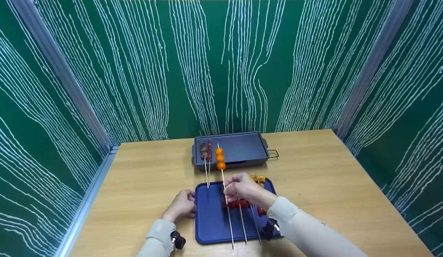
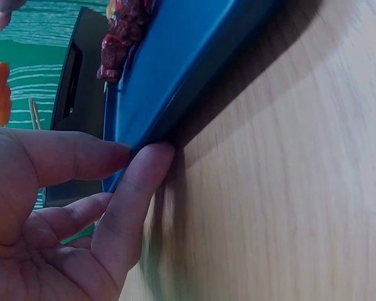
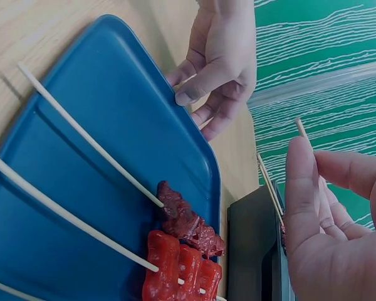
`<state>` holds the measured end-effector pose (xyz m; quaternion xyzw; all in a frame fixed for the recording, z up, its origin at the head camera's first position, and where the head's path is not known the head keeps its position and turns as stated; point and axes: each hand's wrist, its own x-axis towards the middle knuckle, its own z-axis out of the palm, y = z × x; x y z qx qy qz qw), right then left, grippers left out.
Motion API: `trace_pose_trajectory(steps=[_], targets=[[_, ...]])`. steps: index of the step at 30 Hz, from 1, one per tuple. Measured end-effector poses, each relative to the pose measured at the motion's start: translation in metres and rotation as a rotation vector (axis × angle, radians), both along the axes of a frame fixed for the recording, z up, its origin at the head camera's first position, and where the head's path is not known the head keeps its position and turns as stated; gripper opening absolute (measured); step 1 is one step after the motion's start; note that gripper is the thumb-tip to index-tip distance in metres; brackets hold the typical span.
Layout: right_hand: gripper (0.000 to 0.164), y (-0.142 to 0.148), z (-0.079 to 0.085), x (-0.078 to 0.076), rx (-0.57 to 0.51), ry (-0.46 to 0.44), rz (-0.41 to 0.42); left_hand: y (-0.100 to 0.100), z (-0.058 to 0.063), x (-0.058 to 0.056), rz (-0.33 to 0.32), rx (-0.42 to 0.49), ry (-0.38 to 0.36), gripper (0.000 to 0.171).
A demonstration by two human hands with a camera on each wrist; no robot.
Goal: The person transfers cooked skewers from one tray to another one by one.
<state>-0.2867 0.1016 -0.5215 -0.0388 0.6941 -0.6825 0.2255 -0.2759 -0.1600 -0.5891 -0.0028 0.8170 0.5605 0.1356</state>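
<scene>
Between thumb and fingers, my right hand (image 1: pixel 241 187) pinches the bare stick of a skewer with orange balls (image 1: pixel 220 159). The skewer is raised over the blue tray (image 1: pixel 209 221), and its balls overlap the front edge of the dark grill pan (image 1: pixel 239 148) in the head view. At the tray's left rim, my left hand (image 1: pixel 182 204) holds the edge between thumb and index finger, as the left wrist view shows. Dark red meat on a skewer (image 3: pixel 182 219) and a skewer of glossy red pieces (image 3: pixel 163 269) lie on the tray, their sticks jutting past its near edge.
Two skewers of dark meat (image 1: pixel 204 151) rest at the pan's left end, sticks hanging over its front. A wire handle (image 1: pixel 274 154) projects from the pan's right side. Yellow food (image 1: pixel 258 177) lies at the tray's far right. Green walls with white lines surround the wooden table (image 1: pixel 146 171).
</scene>
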Motion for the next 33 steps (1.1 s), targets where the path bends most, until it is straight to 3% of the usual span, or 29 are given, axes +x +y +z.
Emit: trace_pose_trajectory(steps=[23, 33], targets=[[0.017, 0.007, -0.016, 0.024, 0.070, 0.010, 0.052, 0.001, -0.002, 0.000, 0.003, 0.000, -0.013, 0.059], [0.016, 0.005, -0.029, 0.036, 0.086, -0.005, 0.055, 0.002, -0.002, 0.000, 0.002, 0.007, 0.000, 0.052]])
